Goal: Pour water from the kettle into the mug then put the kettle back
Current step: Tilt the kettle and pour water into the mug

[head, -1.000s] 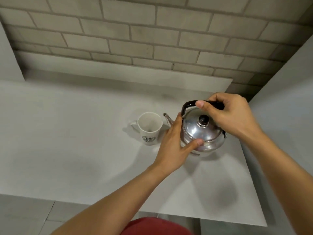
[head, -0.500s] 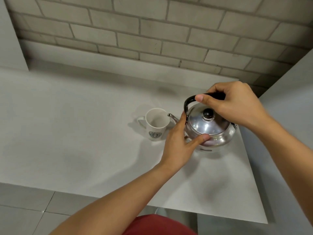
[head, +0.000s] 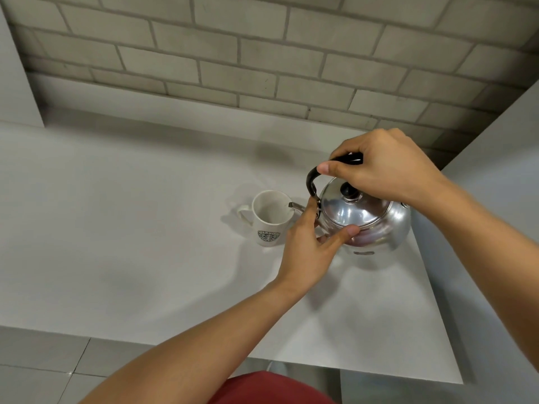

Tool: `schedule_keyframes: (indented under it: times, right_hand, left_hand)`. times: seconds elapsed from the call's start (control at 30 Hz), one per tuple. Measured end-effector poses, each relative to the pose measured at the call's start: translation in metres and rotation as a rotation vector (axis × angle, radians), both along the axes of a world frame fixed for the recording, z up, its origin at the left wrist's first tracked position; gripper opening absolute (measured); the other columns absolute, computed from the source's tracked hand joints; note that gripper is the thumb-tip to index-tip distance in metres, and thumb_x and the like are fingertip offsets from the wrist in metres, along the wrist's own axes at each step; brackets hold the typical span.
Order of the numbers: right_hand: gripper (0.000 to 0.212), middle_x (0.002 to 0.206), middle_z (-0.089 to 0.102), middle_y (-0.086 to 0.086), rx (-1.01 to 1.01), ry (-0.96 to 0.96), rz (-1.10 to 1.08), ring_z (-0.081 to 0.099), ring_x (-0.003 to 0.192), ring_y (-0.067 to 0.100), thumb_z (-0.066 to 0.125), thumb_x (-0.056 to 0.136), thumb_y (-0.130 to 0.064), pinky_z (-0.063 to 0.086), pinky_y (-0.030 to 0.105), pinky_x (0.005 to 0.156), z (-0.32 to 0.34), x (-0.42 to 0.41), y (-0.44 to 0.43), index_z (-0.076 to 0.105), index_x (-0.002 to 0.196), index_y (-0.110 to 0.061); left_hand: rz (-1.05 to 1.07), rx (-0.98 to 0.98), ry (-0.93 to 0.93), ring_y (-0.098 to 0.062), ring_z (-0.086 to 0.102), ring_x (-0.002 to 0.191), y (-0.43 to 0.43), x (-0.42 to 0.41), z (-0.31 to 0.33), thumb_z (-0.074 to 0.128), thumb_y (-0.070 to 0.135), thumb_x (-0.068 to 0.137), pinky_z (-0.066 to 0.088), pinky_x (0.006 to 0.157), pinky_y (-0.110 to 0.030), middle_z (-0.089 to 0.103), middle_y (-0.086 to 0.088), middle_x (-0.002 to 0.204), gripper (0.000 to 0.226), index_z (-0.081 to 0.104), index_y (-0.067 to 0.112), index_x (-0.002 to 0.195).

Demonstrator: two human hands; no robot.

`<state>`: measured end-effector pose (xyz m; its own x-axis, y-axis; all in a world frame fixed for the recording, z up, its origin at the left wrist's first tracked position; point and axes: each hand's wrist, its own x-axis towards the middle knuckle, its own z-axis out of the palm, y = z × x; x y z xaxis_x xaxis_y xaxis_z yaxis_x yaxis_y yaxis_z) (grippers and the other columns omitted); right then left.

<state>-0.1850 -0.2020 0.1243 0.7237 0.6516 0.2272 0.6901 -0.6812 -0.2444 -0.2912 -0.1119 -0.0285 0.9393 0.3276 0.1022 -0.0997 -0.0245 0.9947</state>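
Observation:
A shiny steel kettle [head: 367, 220] with a black handle and black lid knob hangs just above the white table [head: 131, 228], tilted to the left. Its spout tip reaches over the rim of a white mug [head: 269, 218] with a green round logo, which stands upright on the table with its handle to the left. My right hand [head: 385, 164] is closed around the kettle's black handle from above. My left hand [head: 312, 243] presses against the kettle's left side, thumb on its body below the lid. I cannot make out any water stream.
A grey brick wall [head: 262, 53] runs behind the table, above a low ledge. A grey panel [head: 495, 199] borders the table's right side. The table's front edge lies near me, with tiled floor [head: 43, 360] below and red clothing at the bottom.
The kettle has risen off the table and tipped left, so its spout now sits over the mug's rim. Both hands kept their hold.

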Motion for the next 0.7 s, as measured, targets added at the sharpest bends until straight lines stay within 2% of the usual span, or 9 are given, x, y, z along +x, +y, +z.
schedule_keyframes:
  times: [0.07,0.17,0.23,0.33,0.43,0.57,0.7]
  right_hand:
    - [0.036,0.08,0.078,-0.008,-0.03,-0.019,0.029,0.066,0.075,0.018,0.067,0.089,-0.063,0.044,0.024,0.061,0.003,0.001,0.004,0.083,0.094,-0.032]
    - [0.037,0.076,0.076,-0.008,-0.085,-0.02,0.043,0.063,0.07,0.013,0.064,0.089,-0.065,0.039,0.026,0.057,0.007,0.002,0.011,0.082,0.097,-0.033]
    - [0.037,0.074,0.074,-0.008,-0.105,-0.02,0.045,0.062,0.069,0.013,0.064,0.089,-0.065,0.039,0.028,0.058,0.008,0.001,0.013,0.082,0.096,-0.034]
    - [0.037,0.075,0.074,-0.006,-0.13,-0.036,0.059,0.063,0.074,0.022,0.065,0.089,-0.065,0.041,0.031,0.063,0.01,0.001,0.016,0.083,0.096,-0.033]
    - [0.037,0.07,0.069,-0.008,-0.148,-0.039,0.057,0.06,0.074,0.023,0.065,0.088,-0.065,0.039,0.031,0.065,0.013,0.001,0.019,0.082,0.097,-0.033]
    - [0.038,0.069,0.066,-0.009,-0.157,-0.038,0.066,0.058,0.073,0.022,0.066,0.089,-0.065,0.04,0.031,0.066,0.016,-0.001,0.021,0.082,0.099,-0.033]
    - [0.037,0.062,0.057,-0.016,-0.182,-0.05,0.071,0.055,0.071,0.021,0.066,0.089,-0.064,0.04,0.032,0.066,0.02,-0.002,0.025,0.082,0.099,-0.032]
  left_hand:
    - [0.004,-0.017,-0.001,0.003,0.074,0.109,0.0,0.001,0.0,0.085,0.039,0.09,0.052,0.081,-0.003,0.078,0.009,0.123,0.061,0.06,0.023,0.142]
    - [0.007,-0.037,-0.001,-0.001,0.074,0.114,-0.001,0.002,0.0,0.083,0.044,0.09,0.054,0.087,-0.007,0.078,0.011,0.124,0.06,0.06,0.024,0.142]
    - [0.014,-0.046,-0.005,0.001,0.073,0.115,-0.003,0.003,-0.001,0.082,0.046,0.09,0.054,0.091,-0.009,0.077,0.017,0.121,0.059,0.061,0.025,0.141]
    - [0.019,-0.042,-0.01,0.005,0.072,0.115,-0.004,0.004,-0.001,0.081,0.05,0.089,0.056,0.099,-0.016,0.074,0.031,0.115,0.061,0.061,0.026,0.141]
    - [0.014,-0.048,-0.01,0.006,0.071,0.116,-0.005,0.004,-0.001,0.081,0.05,0.09,0.057,0.103,-0.021,0.073,0.034,0.116,0.061,0.06,0.026,0.141]
    - [0.013,-0.08,-0.007,0.008,0.071,0.118,-0.006,0.003,0.002,0.081,0.05,0.09,0.055,0.102,-0.017,0.074,0.026,0.126,0.062,0.059,0.028,0.143]
    - [0.021,-0.102,-0.009,0.006,0.072,0.117,-0.008,0.002,0.005,0.08,0.048,0.091,0.054,0.099,-0.012,0.073,0.028,0.128,0.059,0.059,0.027,0.143]
